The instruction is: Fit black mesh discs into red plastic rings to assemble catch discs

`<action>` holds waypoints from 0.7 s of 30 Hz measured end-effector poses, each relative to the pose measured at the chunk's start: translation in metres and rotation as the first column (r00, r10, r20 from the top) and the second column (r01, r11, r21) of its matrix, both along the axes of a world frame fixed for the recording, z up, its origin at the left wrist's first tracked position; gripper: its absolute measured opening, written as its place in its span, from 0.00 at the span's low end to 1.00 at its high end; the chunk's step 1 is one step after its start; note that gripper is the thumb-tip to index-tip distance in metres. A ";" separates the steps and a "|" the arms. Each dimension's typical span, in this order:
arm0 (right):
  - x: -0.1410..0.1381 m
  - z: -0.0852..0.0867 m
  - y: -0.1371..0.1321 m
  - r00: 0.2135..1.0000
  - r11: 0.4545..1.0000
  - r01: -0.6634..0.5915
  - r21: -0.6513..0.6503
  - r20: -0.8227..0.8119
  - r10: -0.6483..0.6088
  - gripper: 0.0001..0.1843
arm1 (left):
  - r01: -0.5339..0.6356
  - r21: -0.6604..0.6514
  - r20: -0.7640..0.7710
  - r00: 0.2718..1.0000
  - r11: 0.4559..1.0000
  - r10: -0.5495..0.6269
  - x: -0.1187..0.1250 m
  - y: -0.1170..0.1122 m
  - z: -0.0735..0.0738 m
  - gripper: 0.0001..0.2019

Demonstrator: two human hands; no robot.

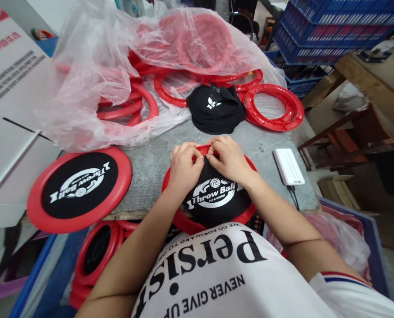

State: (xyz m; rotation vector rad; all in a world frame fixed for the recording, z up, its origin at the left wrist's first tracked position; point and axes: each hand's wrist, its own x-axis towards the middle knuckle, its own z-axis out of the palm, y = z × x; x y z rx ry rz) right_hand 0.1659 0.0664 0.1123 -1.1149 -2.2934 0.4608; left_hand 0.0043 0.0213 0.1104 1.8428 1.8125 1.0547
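Note:
Right in front of my body, a black mesh disc (213,212) printed "Throw Ball" lies over a red plastic ring (180,219), tilted between the table edge and my shirt. My left hand (186,165) pinches the mesh's far edge at the ring's rim. Close beside it, my right hand (228,159) pinches the same edge with thumb and forefinger. The fingertips of both hands meet the rim a short way apart. Beyond them sits a stack of black fabric discs (217,110). To the left lies a ring with its printed disc fitted (81,187).
Clear plastic bags (94,57) with red rings cover the table's back. Loose red rings (274,106) lie at the back right. A white power bank (288,166) with a cable is on the right. Below left, fitted rings (97,249) fill a bin. Blue crates (316,39) stand behind.

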 end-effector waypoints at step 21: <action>0.021 -0.014 0.004 0.992 0.998 0.031 -0.048 -0.117 -0.036 0.09 | 0.190 -0.095 -0.035 0.980 0.977 -0.194 -0.016 -0.005 -0.006 0.12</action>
